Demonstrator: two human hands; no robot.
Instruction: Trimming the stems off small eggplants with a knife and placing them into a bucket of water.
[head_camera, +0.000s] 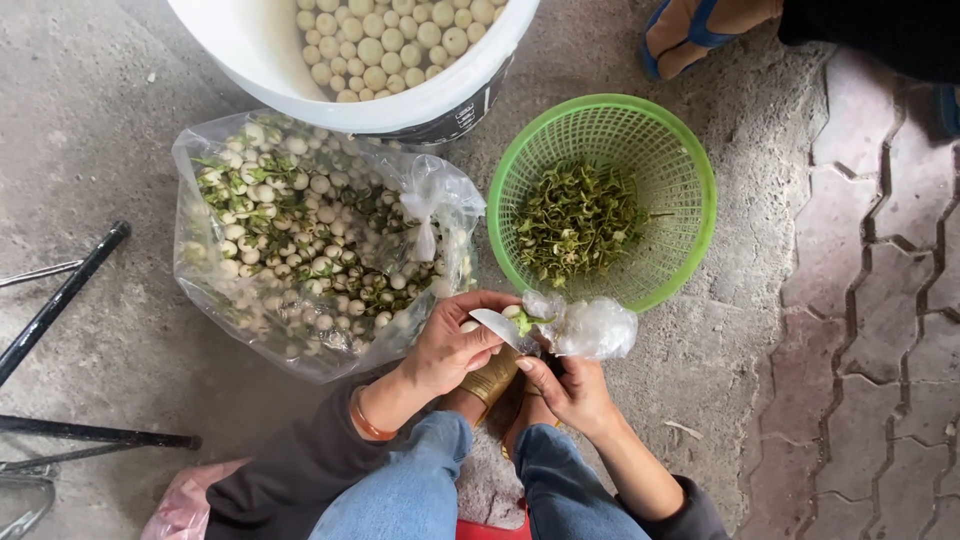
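Observation:
My left hand (447, 347) is closed around a small round white eggplant, pressed against the pale blade of a small knife (495, 326). My right hand (572, 392) grips the knife from below, and crumpled clear plastic (592, 327) covers its fingers. A green stem cap (522, 319) shows at the blade between the two hands. Both hands hover just in front of a clear plastic bag (200, 160) full of stemmed white eggplants and a green mesh basket (690, 160) holding cut green stems.
A white bucket (300, 80) of trimmed white eggplants stands at the top. Another person's sandalled foot (685, 35) is at the top right. Black metal legs (60, 300) lie on the left. My jeans-clad knees (420, 480) are at the bottom. Concrete floor meets paving bricks (880, 300) on the right.

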